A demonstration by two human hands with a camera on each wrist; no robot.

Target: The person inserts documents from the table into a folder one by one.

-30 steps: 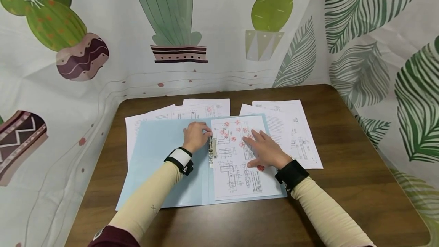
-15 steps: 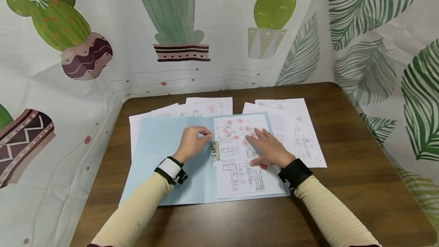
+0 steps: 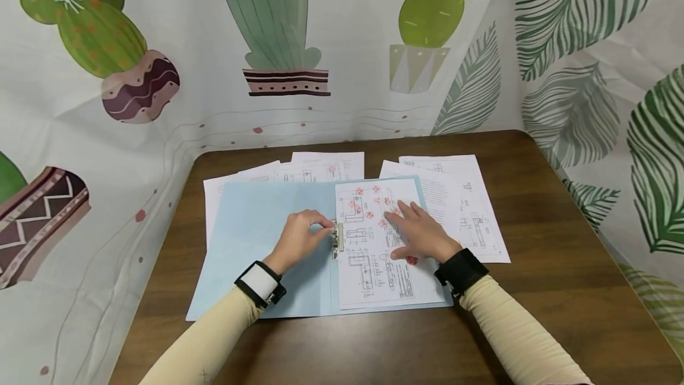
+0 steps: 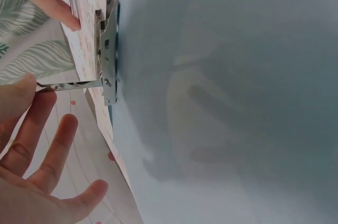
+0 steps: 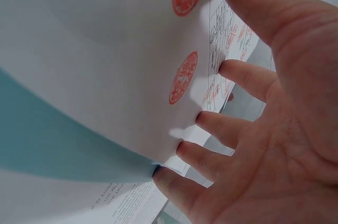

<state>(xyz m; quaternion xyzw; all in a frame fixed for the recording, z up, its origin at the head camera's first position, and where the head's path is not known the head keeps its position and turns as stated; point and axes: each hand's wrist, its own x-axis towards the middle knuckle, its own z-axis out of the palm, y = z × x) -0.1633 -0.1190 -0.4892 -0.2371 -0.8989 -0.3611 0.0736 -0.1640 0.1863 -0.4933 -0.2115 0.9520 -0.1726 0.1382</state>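
Observation:
A light blue folder lies spread on the table, with a metal lever clip along its fold. My left hand pinches the clip's thin lever between thumb and index finger. In the left wrist view that lever stands out from the clip body, while the other fingers of this hand are apart from it. Printed sheets with drawings and red stamps lie on the folder's right side. My right hand rests on them with spread fingers, its little finger near the folder's edge in the right wrist view.
More printed sheets stick out behind the folder: one group of papers at the left, another group of papers at the right. They lie on a brown wooden table. A patterned curtain hangs close behind its far edge.
My left hand has come from the clip's far end toward me, drawing the lever along and up. The right hand stays on the sheets. The head view has shifted slightly.

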